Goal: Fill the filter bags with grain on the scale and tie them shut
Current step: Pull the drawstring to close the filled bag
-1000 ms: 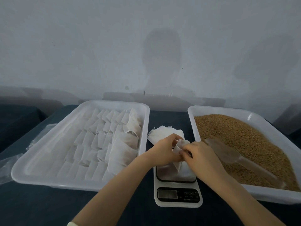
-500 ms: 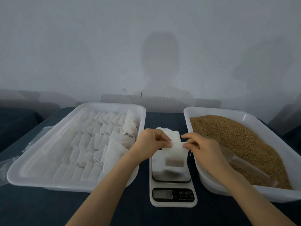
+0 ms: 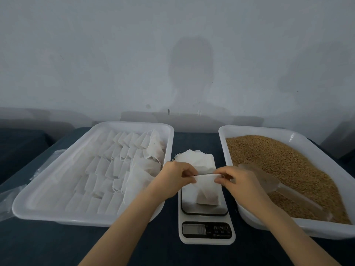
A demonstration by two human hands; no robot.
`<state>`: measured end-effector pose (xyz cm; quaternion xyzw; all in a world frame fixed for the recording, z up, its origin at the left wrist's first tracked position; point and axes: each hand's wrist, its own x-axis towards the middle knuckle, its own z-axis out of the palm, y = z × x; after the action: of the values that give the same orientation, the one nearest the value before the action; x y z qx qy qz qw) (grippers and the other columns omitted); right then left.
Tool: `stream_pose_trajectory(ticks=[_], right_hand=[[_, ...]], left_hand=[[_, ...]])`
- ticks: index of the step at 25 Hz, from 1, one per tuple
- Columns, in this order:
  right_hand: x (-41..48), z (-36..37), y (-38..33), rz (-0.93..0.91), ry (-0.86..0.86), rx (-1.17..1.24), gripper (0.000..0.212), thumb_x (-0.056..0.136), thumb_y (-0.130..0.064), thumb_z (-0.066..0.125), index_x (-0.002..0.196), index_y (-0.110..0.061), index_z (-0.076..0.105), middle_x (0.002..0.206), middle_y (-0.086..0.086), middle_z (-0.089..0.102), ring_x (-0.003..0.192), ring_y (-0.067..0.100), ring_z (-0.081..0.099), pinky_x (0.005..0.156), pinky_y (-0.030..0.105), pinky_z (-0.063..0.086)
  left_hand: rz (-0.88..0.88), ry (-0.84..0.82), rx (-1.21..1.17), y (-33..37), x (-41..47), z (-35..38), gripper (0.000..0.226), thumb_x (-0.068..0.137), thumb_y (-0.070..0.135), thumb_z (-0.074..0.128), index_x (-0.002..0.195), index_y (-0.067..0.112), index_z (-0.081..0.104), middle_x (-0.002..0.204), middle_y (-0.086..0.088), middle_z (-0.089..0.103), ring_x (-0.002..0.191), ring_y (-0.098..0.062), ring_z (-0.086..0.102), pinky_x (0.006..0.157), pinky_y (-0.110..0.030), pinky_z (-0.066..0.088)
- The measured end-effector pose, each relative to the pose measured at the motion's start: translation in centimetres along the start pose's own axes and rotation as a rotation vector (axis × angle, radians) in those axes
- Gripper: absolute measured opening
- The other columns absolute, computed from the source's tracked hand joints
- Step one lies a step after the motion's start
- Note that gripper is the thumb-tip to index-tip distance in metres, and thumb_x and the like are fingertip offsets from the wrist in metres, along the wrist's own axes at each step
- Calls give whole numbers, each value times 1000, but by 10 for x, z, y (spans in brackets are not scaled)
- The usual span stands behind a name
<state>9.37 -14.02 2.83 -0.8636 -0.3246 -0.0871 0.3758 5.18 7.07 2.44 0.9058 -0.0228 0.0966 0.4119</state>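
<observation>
Weighing: the scale (image 3: 190, 205) sits nearest you, at 6 o'clock from the bag. Its display is too dim to read, so the weight cannot be confirmed.
Task item: the filter bag (image 3: 208, 191) stands on the scale platform. A darker fill shows through its lower half.
Left grip: your left hand (image 3: 173, 180) pinches the bag's top edge at the 9 o'clock corner, thumb against forefinger.
Right grip: your right hand (image 3: 239, 182) pinches the 3 o'clock corner the same way. The mouth is drawn taut between the two.
Handling, judged: light, thin and soft. The fabric will crumple and could tear under a jerk, and the loose fill will shift if the bag tips. Take hold at the top hem above the fill, never at the belly.
Step, judged: closing the mouth; no knot is visible yet.
9 o'clock: a white tray (image 3: 92, 220) holds rows of filled bags (image 3: 107, 169).
3 o'clock: the grain tray (image 3: 311, 230) holds grain (image 3: 278, 160), with a translucent scoop (image 3: 267, 181) lying in it.
12 o'clock: a stack of empty bags (image 3: 196, 160) lies just beyond the scale.
Hidden or unclear: your fingertips cover both bag corners, so no drawstring can be made out. The scoop's handle is hard to trace against the grain. The grain tray's right corner and the plastic film (image 3: 11, 196) at far 9 o'clock are cut off.
</observation>
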Motion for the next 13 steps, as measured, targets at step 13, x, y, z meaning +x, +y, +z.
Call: stream_pose_trajectory(ticks=[13], right_hand=[[-1, -1, 3, 50, 24, 93, 15, 83, -15, 69, 97, -21, 72, 85, -20, 64, 88, -11, 57, 76, 3, 41]], left_hand=[[-14, 73, -2, -2, 0, 1, 17, 83, 15, 74, 100, 14, 72, 88, 6, 68, 82, -6, 63, 74, -3, 44]])
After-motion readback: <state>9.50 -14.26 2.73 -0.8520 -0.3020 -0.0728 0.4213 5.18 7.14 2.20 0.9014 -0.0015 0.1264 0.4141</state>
